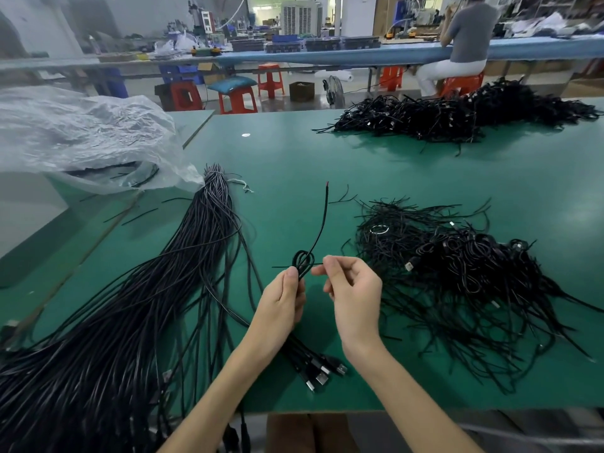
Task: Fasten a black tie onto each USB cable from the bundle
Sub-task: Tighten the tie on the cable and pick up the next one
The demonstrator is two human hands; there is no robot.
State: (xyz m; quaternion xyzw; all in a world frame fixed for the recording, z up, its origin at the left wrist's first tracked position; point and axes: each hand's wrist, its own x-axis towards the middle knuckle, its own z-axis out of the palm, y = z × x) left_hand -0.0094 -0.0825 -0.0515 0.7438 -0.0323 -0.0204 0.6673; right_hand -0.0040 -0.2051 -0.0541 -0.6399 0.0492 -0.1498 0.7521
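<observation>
Gripped by the left fingers (291, 277), the thin black looped USB cable (304, 258) may spring open above them, shedding the slim black tie (284, 266) the right fingers (330, 266) pinch.

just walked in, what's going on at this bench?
A person is tying cables at a green table. The left hand grips a looped USB cable; the right hand pinches a thin black tie laid across the loop, seemingly not yet twisted. The cable bundle lies to the left, a tangled pile of cables to the right.
</observation>
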